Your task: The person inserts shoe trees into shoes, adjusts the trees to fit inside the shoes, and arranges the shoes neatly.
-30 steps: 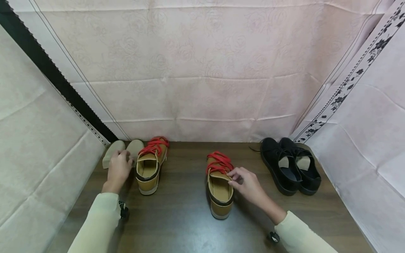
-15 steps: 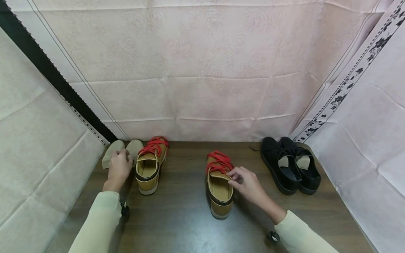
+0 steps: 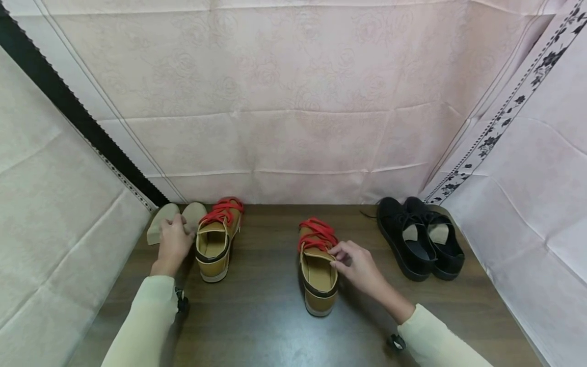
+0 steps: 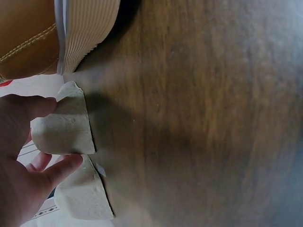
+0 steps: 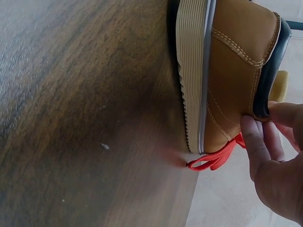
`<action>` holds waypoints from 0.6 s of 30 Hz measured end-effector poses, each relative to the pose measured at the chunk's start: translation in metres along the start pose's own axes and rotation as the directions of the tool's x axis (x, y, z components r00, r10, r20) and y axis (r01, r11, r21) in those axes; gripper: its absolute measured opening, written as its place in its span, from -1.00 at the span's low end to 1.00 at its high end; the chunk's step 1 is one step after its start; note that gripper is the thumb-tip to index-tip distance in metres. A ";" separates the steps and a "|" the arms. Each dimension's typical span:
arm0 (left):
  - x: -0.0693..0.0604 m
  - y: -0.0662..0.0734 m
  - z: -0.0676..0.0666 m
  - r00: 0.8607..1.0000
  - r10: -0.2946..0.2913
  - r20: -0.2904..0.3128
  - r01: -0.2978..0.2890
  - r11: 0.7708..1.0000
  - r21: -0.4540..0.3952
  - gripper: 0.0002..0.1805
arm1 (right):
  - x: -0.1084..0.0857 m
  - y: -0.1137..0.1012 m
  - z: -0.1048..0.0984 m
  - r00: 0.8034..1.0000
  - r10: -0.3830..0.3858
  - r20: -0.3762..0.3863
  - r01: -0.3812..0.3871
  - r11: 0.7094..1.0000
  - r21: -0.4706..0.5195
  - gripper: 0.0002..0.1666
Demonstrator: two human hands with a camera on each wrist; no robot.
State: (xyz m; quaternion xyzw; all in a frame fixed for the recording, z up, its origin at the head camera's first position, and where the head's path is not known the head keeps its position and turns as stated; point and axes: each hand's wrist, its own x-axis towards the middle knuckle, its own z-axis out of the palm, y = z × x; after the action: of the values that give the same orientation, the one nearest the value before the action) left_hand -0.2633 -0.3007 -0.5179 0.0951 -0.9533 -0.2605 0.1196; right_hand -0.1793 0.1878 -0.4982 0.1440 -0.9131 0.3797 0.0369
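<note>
Two cream, block-like shoe inserts stand side by side at the far left of the brown wooden surface. My left hand (image 3: 174, 239) holds the right-hand insert (image 4: 71, 125) between thumb and fingers; the other insert (image 4: 85, 194) is just beside it. Close by stands a tan shoe (image 3: 213, 267) with red laces. Its matching tan shoe (image 3: 321, 304) sits upright near the middle, toe toward the back. On that shoe's right side, my right hand (image 3: 357, 262) pinches the edge of the opening near the laces (image 3: 318, 234), as the right wrist view shows.
At the right, a pair of black lace-up shoes (image 3: 399, 244) stands close together, each with a cream piece inside. Pale patterned cloth (image 3: 293, 127) hangs behind and along both sides of the wooden surface (image 3: 257, 316). A dark band (image 3: 82, 112) runs along the left cloth.
</note>
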 end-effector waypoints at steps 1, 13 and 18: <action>0.000 0.000 0.001 1.000 -0.004 0.000 0.004 1.000 -0.004 -0.60 | 0.000 0.000 0.000 1.000 -0.011 -0.003 0.011 1.000 0.000 -0.71; -0.002 -0.003 0.005 0.999 -0.032 0.005 0.032 0.999 -0.022 -0.54 | 0.000 0.000 0.000 0.999 -0.043 -0.016 0.043 0.999 -0.001 -0.72; -0.003 -0.006 0.008 0.999 -0.032 -0.001 0.032 0.999 -0.038 -0.52 | 0.000 0.000 0.000 0.999 -0.041 -0.015 0.041 0.999 -0.001 -0.72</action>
State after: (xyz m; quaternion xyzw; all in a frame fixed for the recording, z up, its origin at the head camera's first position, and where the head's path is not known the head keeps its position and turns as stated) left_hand -0.2615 -0.3011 -0.5281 0.1083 -0.9465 -0.2803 0.1179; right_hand -0.1798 0.1876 -0.4987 0.1600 -0.9098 0.3795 0.0516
